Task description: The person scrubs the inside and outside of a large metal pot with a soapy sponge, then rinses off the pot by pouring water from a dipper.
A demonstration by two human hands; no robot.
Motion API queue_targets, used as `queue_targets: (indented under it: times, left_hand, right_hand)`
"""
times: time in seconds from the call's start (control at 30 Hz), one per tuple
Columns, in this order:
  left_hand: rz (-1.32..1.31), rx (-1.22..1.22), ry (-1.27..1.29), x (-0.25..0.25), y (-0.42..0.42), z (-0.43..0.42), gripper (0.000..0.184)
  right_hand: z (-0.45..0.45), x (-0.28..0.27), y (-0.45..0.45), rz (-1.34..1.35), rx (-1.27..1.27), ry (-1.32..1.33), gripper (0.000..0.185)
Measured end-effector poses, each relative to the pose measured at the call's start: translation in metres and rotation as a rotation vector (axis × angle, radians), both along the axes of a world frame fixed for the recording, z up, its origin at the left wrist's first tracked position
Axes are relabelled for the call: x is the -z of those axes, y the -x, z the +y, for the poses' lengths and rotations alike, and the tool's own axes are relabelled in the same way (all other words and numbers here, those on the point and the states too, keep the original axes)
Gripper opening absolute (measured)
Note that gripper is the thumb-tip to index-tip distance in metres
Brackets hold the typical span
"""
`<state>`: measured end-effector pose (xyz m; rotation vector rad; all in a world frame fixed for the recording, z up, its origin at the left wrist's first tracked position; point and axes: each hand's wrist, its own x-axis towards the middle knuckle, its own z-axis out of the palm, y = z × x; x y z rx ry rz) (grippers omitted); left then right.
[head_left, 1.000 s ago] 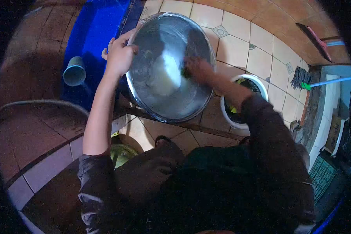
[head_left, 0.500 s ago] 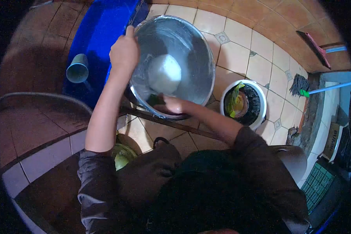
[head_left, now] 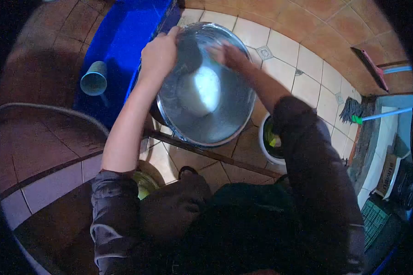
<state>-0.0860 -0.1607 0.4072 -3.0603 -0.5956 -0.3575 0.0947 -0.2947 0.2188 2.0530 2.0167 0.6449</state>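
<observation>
A large round metal pot (head_left: 215, 123) is tilted with its mouth towards me, whitish suds on its inner wall. My left hand (head_left: 159, 54) grips its upper left rim, fingers wrapped over the edge. Inside the pot, near the upper right wall, is my right hand (head_left: 226, 54), blurred by motion. Its fingers are smeared, and anything it holds cannot be made out. Bright light reflects from the pot's bottom.
A blue basin (head_left: 124, 27) with a cup (head_left: 94, 79) stands at the left. Right of the pot is a white bucket (head_left: 263, 137), partly behind my right arm. A mop (head_left: 352, 110), a squeegee (head_left: 374, 68) and a green crate (head_left: 375, 220) are further right.
My right hand has moved from the pot's lower wall to its upper right wall. My left hand and the pot's rim appear slightly further right. My right arm now covers part of the bucket.
</observation>
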Motion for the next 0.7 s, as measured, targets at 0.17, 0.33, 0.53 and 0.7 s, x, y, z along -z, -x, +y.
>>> queue_targets:
  times: [0.17, 0.33, 0.53, 0.7]
  left_hand:
    - [0.019, -0.017, 0.084, -0.004, 0.0, -0.008, 0.037]
    - [0.021, 0.068, 0.075, -0.006, 0.0, -0.006, 0.039]
    - [-0.025, 0.182, 0.143, -0.002, 0.011, 0.015, 0.042]
    - [-0.089, 0.3, 0.117, 0.007, 0.0, 0.01, 0.04]
  right_hand:
    - [-0.08, -0.002, 0.188, 0.912, 0.456, 0.506, 0.051]
    - [-0.007, -0.046, 0.261, 2.249, 0.472, 0.096, 0.055]
    - [-0.092, 0.019, 0.187, 1.039, 0.191, 0.362, 0.046]
    - [-0.025, 0.066, 0.003, 2.389, -0.023, -0.255, 0.033]
